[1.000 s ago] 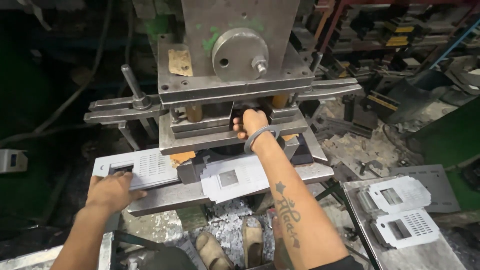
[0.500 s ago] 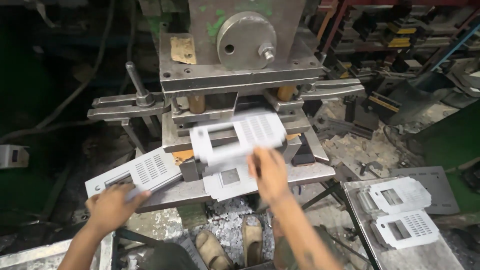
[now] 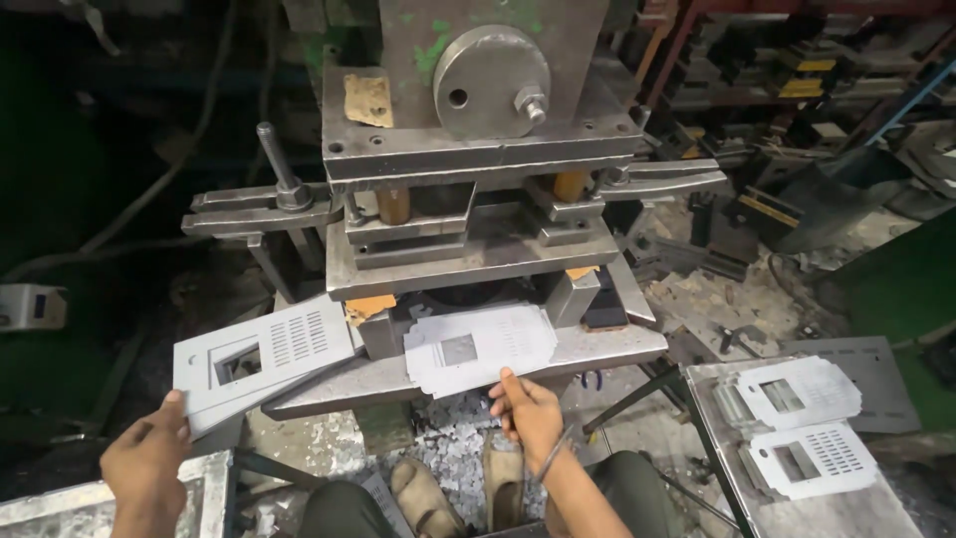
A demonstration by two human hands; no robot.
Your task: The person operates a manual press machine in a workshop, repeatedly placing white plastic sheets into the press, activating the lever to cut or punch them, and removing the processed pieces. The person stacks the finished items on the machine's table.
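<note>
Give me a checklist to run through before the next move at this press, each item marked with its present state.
1. Both hands out from between the die plates: ok. The left hand and right hand are in front of the press.
2. Right-hand grip: ok. It pinches the front edge of the punched sheet lying on the press bed.
3. Left-hand grip: ok. It holds the grey slotted panel by its lower left corner.
4. Die opening free of parts: cannot tell, it is in shadow.
5. Feet away from scrap: not ok. The sandalled feet rest among metal chips.
6. Stack of finished panels settled on the side table: ok.
</note>
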